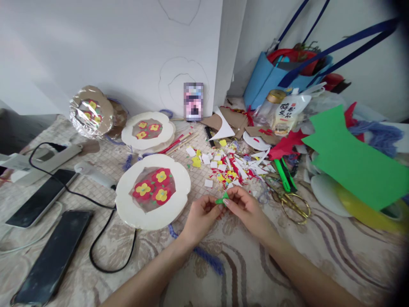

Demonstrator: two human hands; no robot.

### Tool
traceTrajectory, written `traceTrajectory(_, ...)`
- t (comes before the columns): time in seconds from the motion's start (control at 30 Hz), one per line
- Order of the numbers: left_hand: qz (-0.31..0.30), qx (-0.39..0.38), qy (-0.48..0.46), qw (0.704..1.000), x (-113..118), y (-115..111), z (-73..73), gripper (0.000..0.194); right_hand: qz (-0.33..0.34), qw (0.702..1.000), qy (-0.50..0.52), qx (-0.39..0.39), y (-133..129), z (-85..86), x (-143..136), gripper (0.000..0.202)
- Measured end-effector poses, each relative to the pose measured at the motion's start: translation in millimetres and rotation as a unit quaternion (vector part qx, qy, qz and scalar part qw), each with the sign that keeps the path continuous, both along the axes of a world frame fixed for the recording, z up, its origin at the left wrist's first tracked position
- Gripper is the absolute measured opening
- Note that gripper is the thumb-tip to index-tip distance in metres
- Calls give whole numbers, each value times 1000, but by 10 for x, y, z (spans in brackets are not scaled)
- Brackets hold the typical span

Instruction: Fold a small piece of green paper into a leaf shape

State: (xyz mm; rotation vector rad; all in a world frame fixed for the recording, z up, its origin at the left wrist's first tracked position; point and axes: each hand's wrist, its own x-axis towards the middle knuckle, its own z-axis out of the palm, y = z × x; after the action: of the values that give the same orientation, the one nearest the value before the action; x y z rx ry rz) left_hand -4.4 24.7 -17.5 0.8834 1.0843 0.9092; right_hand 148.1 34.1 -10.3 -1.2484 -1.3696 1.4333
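Observation:
Between my fingertips is a small piece of green paper (223, 199), pinched from both sides. My left hand (203, 215) closes on its left end, and my right hand (245, 209) grips the other end with thumb and fingers. To the left of my hands lies a white scalloped disc (126, 192) with red and yellow paper flowers on its brown centre. Just beyond my fingers spreads a heap of paper scraps (231, 168) in white, red and yellow. A large green sheet (358, 157) with cut edges rests at the right.
Gold-handled scissors (295, 207) and a green cutter (284, 175) lie right of my hands. Another flowered disc (128, 132) and a plastic-wrapped one (76, 121) stand behind. Two dark phones (53, 256) and a black cable (92, 251) are left. A blue bag (255, 85) stands at back right.

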Motion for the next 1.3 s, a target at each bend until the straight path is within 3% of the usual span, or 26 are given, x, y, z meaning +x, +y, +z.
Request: traceTrajectory(1.3,37,-51,-55,997,4,13,26,23,-6,1000,3,-24,30,30,-23,10)
